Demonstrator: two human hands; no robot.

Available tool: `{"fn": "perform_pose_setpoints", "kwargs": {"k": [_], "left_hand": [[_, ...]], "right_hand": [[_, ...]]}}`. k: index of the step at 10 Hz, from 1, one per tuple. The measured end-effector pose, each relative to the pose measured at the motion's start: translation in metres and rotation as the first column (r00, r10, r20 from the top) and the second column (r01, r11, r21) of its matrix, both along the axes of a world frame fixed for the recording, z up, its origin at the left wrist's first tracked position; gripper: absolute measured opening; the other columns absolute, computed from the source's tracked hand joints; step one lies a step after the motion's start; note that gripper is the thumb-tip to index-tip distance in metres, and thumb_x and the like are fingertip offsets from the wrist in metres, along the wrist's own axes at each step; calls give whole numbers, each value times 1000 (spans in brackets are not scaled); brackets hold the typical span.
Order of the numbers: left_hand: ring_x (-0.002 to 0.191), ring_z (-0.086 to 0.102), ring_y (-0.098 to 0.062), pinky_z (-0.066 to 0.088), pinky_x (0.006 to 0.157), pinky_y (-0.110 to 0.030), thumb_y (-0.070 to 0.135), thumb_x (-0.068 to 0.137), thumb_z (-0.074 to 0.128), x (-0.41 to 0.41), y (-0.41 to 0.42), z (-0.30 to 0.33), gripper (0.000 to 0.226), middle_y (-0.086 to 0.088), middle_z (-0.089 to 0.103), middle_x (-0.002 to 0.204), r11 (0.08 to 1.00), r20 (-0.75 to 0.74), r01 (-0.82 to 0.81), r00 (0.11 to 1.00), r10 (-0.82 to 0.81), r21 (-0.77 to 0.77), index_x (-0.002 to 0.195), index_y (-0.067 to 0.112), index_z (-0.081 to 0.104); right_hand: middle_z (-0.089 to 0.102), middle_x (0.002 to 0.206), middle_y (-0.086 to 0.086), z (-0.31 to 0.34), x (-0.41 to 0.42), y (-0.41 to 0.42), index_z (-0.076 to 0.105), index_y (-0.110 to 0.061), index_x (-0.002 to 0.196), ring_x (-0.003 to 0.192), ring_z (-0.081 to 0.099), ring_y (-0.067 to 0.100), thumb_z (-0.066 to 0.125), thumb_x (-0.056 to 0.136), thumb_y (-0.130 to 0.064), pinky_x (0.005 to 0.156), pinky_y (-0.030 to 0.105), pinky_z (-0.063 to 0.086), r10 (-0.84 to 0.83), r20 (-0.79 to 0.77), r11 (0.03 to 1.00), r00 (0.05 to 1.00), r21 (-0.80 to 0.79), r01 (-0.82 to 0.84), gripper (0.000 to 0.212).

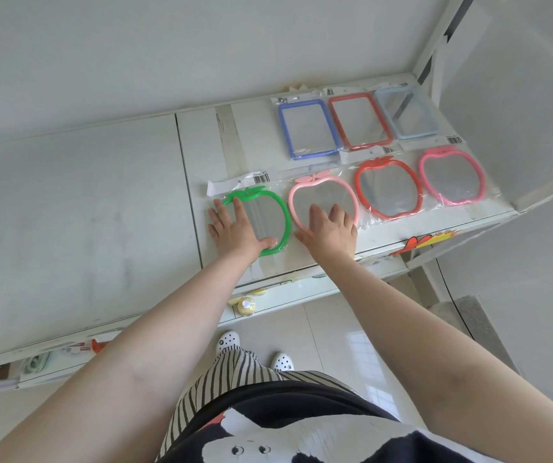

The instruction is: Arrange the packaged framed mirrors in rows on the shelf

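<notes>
White shelf [255, 135], top board, seven packaged mirrors lying flat. Landmark: green apple mirror [268, 215], the endmost piece of the front row. Beyond it along that row: pale pink apple mirror [321, 198], red apple mirror [388, 188], bright pink apple mirror [452, 175], near-touching in sequence. Behind this row, offset away from the green one: blue rectangular mirror [308, 128], red rectangular mirror [360, 120], grey-blue rectangular mirror [408, 113]. Left hand [235, 228] lies flat on the green mirror, fingers spread, nothing gripped; thumb rests on its near rim. Right hand [330, 230] lies flat on the pale pink mirror next to it, fingers apart, pressing rather than holding. Judgement: front row four, back row three; work looks well advanced, currently squaring two pieces. The back-row spot directly behind the green mirror is unfilled; no spare mirror in view.
</notes>
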State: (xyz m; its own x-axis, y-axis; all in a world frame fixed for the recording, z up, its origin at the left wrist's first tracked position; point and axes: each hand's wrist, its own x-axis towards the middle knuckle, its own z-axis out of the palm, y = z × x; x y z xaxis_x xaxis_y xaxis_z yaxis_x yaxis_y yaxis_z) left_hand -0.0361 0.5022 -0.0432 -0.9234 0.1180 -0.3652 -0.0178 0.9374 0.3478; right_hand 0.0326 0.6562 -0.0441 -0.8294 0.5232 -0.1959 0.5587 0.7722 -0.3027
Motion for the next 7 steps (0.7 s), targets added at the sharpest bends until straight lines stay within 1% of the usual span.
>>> {"fn": "perform_pose_setpoints", "kwargs": {"k": [3,4,5,6,7], "left_hand": [[148,-12,-35,2,121,-48,57,67,75,1,0,1,123,-16,-19,159,1000,-10,-12,1000,13,6,152,20,-5],[148,-13,-34,2,120,-49,56,68,74,4,0,3,120,-16,-19,158,1000,-7,-22,1000,22,8,152,20,-4],[148,-13,-33,1,120,-50,54,71,73,7,0,7,114,-16,-18,159,998,6,-48,999,48,43,153,21,1],[149,-7,-33,3,120,-49,48,75,70,11,2,11,98,-16,-8,160,993,-47,-72,996,76,95,151,19,15],[146,12,-34,13,120,-45,35,81,65,11,1,13,72,-14,11,157,984,-157,-67,983,93,166,143,19,34]], "right_hand": [[38,135,9,4,0,1,44,-29,127,128,34,32,55,84,-56,109,42,28,11,13,1000,1000,6,-11,52],[39,135,10,3,0,2,45,-27,126,129,34,33,56,83,-57,110,42,29,5,12,1000,1000,-7,-5,53],[40,136,12,3,1,1,46,-25,125,128,35,34,56,83,-57,109,43,31,-19,5,999,1000,-43,19,54],[41,137,12,9,3,2,47,-23,131,129,36,32,57,85,-53,108,41,31,-47,-62,998,997,-42,44,56],[45,137,9,18,7,5,51,-21,132,129,38,29,56,89,-42,106,39,31,-91,-124,994,988,-73,83,48]]}}
